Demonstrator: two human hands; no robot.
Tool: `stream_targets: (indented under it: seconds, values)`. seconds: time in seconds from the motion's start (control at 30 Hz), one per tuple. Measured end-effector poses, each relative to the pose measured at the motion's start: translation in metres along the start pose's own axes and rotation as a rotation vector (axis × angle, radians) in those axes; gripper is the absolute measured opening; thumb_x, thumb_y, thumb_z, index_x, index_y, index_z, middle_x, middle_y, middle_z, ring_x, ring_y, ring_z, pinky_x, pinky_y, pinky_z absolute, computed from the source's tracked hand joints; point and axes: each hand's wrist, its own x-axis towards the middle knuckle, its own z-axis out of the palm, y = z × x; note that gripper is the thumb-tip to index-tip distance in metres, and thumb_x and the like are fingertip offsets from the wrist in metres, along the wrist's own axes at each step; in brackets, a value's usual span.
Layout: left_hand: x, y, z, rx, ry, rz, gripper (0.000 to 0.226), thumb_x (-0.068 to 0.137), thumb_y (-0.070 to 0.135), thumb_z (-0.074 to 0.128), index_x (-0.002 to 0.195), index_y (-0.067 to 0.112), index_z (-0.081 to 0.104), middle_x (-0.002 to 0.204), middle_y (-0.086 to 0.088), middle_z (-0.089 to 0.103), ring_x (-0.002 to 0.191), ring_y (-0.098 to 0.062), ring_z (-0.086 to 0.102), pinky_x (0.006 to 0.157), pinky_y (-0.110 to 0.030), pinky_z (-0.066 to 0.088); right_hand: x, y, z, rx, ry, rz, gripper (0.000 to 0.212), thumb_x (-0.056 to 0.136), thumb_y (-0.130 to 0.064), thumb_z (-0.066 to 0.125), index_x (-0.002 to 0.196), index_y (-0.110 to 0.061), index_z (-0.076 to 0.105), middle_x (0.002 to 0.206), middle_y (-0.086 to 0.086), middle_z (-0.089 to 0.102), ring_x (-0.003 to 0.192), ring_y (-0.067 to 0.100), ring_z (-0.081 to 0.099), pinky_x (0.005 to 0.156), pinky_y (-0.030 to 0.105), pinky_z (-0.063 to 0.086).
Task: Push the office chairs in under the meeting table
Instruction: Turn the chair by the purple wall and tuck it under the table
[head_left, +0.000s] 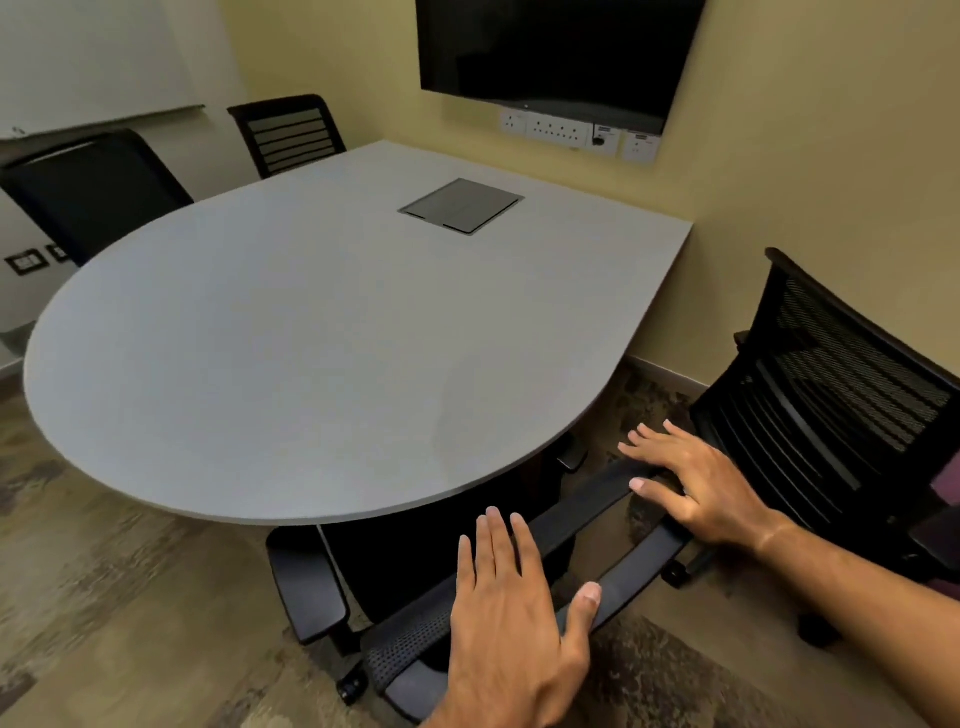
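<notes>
A grey meeting table (311, 338), rounded at the near end, abuts the far wall. A black mesh office chair (576, 519) stands at its near edge with the seat under the top; its backrest and armrest (306, 587) stick out. My left hand (509, 613) lies flat on the backrest's top rail, fingers straight, thumb behind the rail. My right hand (696, 483) rests spread on the rail's right end. A second black mesh chair (831, 395) stands at the right, away from the table.
Two more black chairs (291, 135) (98, 187) sit at the table's far left side. A dark screen (556, 52) and wall sockets (571, 132) hang on the far wall. A cable hatch (461, 206) is set in the tabletop. Patterned carpet (130, 597) covers the floor.
</notes>
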Motion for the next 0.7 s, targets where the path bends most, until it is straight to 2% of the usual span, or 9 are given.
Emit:
stream_targets:
  seconds: [0.2,0.37,0.47,0.6,0.7]
  values:
    - [0.0,0.004,-0.001,0.0,0.019,-0.019,0.101,0.075,0.081,-0.008,0.146,0.01,-0.021,0.156,-0.013,-0.025,0.144,-0.022,-0.028,0.113,-0.038,-0.024,0.003,0.009,-0.001,-0.002,-0.031,-0.109,0.053,0.086,-0.046,0.058,0.13,-0.016,0.061,0.136,0.003,0.059,0.135,0.012,0.044,0.118,0.042,0.027]
    - [0.003,0.018,-0.001,-0.015,0.057,-0.05,0.098,0.08,0.077,0.002,0.15,0.009,-0.015,0.157,-0.012,-0.025,0.143,-0.02,-0.029,0.113,-0.035,-0.025,0.009,0.019,-0.006,-0.032,-0.069,-0.165,0.065,0.086,-0.059,0.046,0.133,-0.016,0.058,0.139,0.004,0.055,0.138,0.013,0.041,0.118,0.046,0.028]
    - [0.006,0.029,0.002,-0.053,0.078,-0.07,0.098,0.08,0.078,0.003,0.15,0.011,-0.016,0.157,-0.008,-0.026,0.142,-0.016,-0.03,0.114,-0.033,-0.022,0.018,0.031,-0.009,-0.098,-0.139,-0.172,0.075,0.085,-0.067,0.036,0.14,-0.017,0.048,0.148,0.005,0.044,0.143,0.013,0.031,0.121,0.041,0.019]
    - [0.01,0.045,0.012,-0.078,0.153,-0.1,0.097,0.08,0.081,0.0,0.15,0.014,-0.016,0.158,-0.004,-0.023,0.143,-0.011,-0.026,0.115,-0.031,-0.02,0.03,0.05,-0.01,-0.264,-0.309,-0.224,0.091,0.081,-0.081,0.011,0.152,-0.024,0.017,0.16,0.0,0.014,0.149,0.008,0.003,0.121,0.029,-0.006]
    - [0.011,0.053,0.016,-0.027,0.208,-0.156,0.098,0.08,0.081,-0.002,0.151,0.014,-0.008,0.161,-0.005,-0.013,0.146,-0.012,-0.018,0.115,-0.03,-0.019,0.03,0.061,-0.009,-0.31,-0.353,-0.275,0.095,0.079,-0.084,0.001,0.153,-0.025,0.008,0.162,0.002,0.008,0.149,0.009,-0.004,0.118,0.029,-0.013]
